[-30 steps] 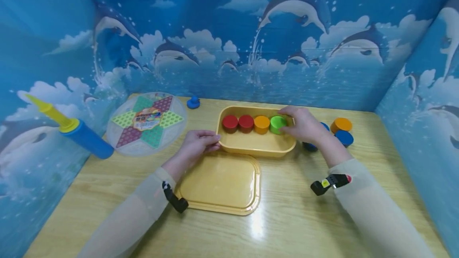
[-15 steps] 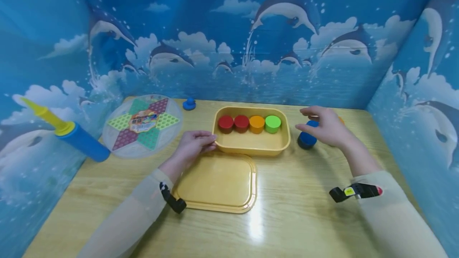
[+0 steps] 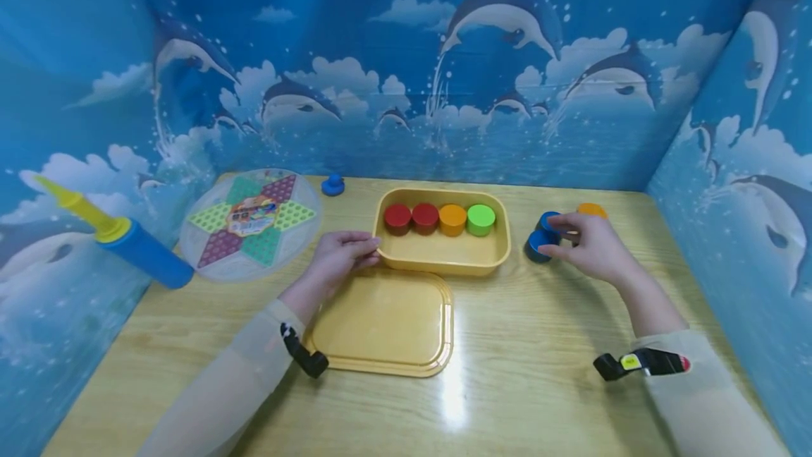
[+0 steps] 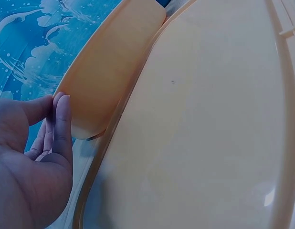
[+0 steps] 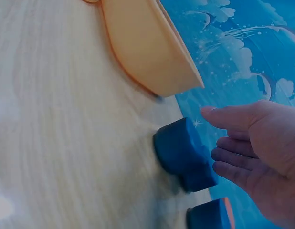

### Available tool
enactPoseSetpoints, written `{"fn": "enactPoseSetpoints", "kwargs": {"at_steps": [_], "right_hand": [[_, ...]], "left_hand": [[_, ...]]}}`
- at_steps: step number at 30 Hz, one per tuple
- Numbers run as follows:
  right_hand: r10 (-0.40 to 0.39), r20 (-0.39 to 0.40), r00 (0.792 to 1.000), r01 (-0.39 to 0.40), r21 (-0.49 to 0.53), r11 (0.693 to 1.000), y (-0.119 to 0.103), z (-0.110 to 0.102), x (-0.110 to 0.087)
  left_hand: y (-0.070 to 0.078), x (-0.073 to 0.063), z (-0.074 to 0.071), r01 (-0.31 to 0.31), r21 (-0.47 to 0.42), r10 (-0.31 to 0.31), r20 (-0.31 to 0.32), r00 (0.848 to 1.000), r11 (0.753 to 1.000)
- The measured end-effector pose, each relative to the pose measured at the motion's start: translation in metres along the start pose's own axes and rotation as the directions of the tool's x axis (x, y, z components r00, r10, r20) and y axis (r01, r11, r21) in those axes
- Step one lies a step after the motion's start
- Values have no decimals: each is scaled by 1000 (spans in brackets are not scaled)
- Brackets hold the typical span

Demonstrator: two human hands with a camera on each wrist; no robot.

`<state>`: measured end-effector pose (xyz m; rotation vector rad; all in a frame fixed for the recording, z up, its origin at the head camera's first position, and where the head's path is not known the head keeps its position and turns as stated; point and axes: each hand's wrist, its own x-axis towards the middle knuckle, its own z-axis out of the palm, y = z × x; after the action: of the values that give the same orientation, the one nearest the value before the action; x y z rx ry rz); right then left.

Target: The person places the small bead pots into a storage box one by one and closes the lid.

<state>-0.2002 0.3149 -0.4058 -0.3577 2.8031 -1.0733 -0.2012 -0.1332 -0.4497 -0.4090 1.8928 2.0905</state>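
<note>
My left hand (image 3: 339, 256) pinches the left corner of a yellow plastic box (image 3: 438, 267) between thumb and fingers. In the box stands a row of round tubs: two red (image 3: 397, 217), one orange (image 3: 452, 218) and one green (image 3: 481, 218). To the right of the box, my right hand (image 3: 599, 249) hovers with thumb and fingers spread beside two dark blue tubs (image 3: 538, 248) on the table. The right wrist view shows a gap between its fingertips and these blue tubs (image 5: 178, 148). An orange tub (image 3: 591, 209) shows behind that hand, partly hidden.
A yellow lid (image 3: 383, 323) lies flat in front of the box. To the left are a round star-patterned game board (image 3: 254, 221) and a blue pump (image 3: 149, 256) with a yellow nozzle. A blue rubber duck (image 3: 333, 185) sits near the table's back edge.
My right hand has let go of the green tub in the box and moved right, then lowered toward the blue tubs. The left hand stays at the box corner.
</note>
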Motion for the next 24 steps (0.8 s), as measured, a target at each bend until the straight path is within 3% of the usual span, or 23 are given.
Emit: {"fn": "enactPoseSetpoints", "kwargs": {"at_steps": [18, 24], "right_hand": [[7, -51, 999, -4, 61, 998, 9, 16, -6], [77, -21, 997, -75, 83, 994, 16, 23, -7]], "left_hand": [[-2, 1, 0, -27, -41, 28, 12, 1000, 999], [-3, 3, 0, -25, -51, 25, 11, 1000, 998]]}}
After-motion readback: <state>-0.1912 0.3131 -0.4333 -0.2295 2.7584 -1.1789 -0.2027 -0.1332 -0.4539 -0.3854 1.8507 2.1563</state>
